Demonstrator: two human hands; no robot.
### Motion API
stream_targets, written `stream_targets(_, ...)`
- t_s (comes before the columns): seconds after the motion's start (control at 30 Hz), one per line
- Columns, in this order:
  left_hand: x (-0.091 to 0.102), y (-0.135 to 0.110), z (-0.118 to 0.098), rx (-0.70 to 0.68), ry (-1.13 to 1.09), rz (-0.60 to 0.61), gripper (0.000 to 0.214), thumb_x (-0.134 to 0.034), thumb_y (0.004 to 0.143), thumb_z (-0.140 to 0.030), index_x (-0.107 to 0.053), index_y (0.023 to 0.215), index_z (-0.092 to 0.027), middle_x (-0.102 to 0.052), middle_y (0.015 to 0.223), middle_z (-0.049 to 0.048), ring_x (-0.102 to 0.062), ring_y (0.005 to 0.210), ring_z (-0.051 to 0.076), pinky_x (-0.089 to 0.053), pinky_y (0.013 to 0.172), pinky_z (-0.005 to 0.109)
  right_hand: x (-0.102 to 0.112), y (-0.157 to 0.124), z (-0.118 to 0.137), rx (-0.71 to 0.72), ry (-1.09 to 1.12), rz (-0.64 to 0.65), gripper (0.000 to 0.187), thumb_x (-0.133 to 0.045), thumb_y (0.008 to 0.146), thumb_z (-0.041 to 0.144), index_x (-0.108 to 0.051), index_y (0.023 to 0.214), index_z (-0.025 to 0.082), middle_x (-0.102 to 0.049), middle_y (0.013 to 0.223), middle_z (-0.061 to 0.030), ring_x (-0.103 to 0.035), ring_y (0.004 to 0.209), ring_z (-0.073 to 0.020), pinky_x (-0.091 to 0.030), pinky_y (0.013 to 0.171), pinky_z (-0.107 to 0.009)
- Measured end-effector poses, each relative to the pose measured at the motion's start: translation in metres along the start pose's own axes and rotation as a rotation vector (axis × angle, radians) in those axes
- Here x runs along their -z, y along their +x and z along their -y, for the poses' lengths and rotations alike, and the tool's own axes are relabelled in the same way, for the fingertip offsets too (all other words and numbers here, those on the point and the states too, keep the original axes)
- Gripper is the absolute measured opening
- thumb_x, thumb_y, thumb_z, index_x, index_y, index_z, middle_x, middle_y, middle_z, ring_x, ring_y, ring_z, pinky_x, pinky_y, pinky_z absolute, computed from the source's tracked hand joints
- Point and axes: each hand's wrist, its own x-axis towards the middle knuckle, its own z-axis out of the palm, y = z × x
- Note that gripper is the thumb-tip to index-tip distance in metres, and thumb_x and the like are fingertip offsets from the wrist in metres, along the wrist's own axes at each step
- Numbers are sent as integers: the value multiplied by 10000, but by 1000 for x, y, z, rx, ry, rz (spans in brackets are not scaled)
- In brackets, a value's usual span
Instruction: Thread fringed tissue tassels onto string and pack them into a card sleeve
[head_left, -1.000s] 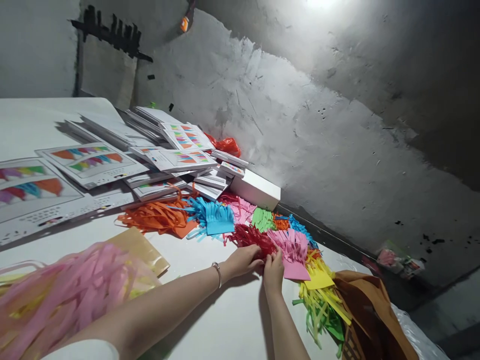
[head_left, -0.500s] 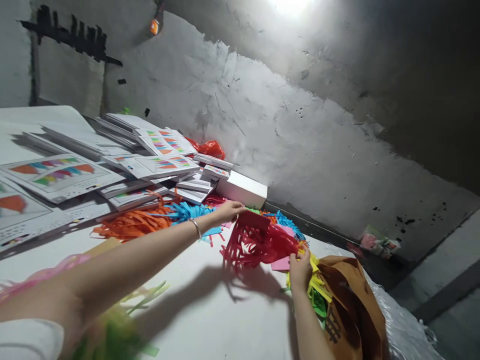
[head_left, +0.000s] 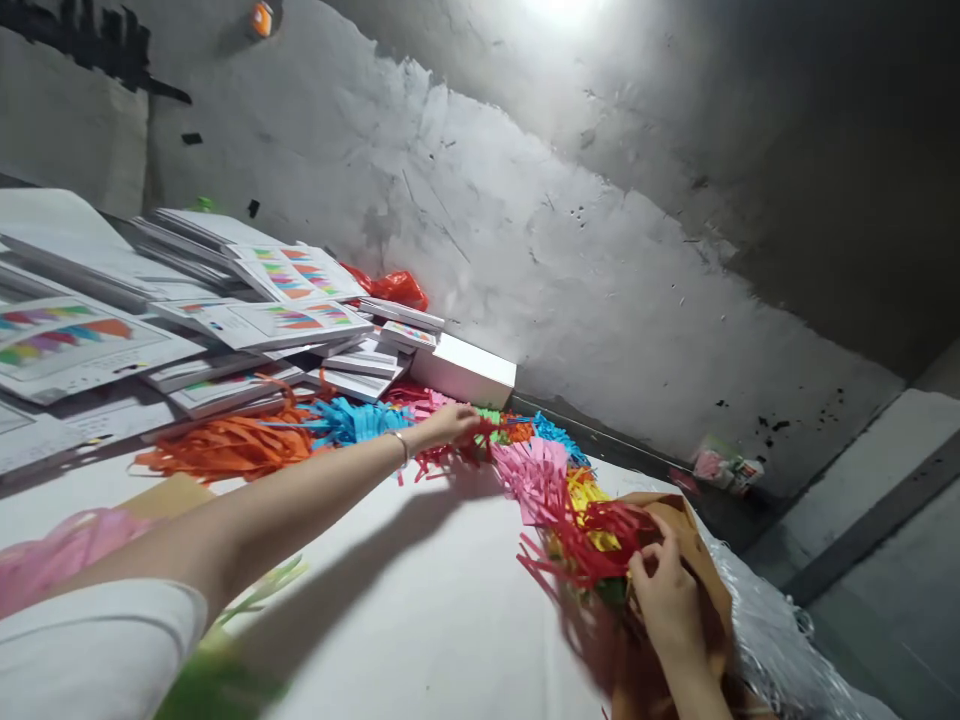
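Observation:
My left hand [head_left: 450,425] reaches far across the white table [head_left: 420,610], its fingers closed on a bunch of red fringed paper [head_left: 457,455] lying beside the blue fringe [head_left: 352,420]. My right hand [head_left: 667,595] is at the lower right, pinching another bunch of red fringed paper [head_left: 592,550] over the mouth of a brown paper bag [head_left: 690,530]. Between the hands lie pink fringe [head_left: 536,475] and yellow fringe [head_left: 585,495].
Orange fringed paper [head_left: 225,447] lies left of the blue. Stacks of white printed cards [head_left: 262,320] and a white box [head_left: 465,370] stand at the back against the grey wall. A pink fringe bundle [head_left: 52,555] rests near my left arm. The table's right edge is beside the bag.
The red fringe has been pulled into two bunches. My right hand carried one down and right to the brown bag. My left hand stayed far out with the other.

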Motion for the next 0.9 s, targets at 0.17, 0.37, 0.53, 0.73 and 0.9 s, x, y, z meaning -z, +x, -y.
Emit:
stream_targets(0.17,-52,-75,-31,-319,160,242,778,-819,675,-569,-576,1323,-212,-522,1417,153,-511,1278,356,-423,1071,453,-2,-22,42,549,-84,48,437,-389,952,229,-411,1383,159,-693,798,-51,-676,670,-221,-517,629,-322)
stream_targets(0.37,-86,-137,-113,-697,479,334,134,-613,858,-253,-691,941,-182,-721,893,123,-640,900,297,-414,935,464,12,-44,107,754,-85,13,365,-445,965,254,-478,1325,203,-676,843,-57,-627,706,-239,-537,674,-384)
stream_targets(0.53,-66,-167,-130,-602,475,259,168,-498,869,-138,-655,814,-166,-696,793,107,-616,728,236,-430,783,387,10,-70,135,519,15,-107,348,-454,834,71,-636,1102,196,-736,959,-82,-697,792,-235,-573,694,-340)
stream_targets(0.73,1,-216,-136,-434,241,339,309,-582,807,-182,-657,1106,-203,-692,1129,78,-646,1010,225,-495,846,293,41,-86,139,620,32,-215,413,-387,835,-11,-692,1066,145,-754,904,-96,-719,801,-238,-583,744,-368)
stream_targets(0.9,34,-243,-163,-29,-409,389,551,-682,839,-471,-581,1315,-214,-562,1420,90,-490,1315,253,-420,1041,333,89,-112,152,1016,32,-387,413,-434,921,11,-602,1287,105,-737,1121,-112,-683,1082,-211,-511,996,-370)
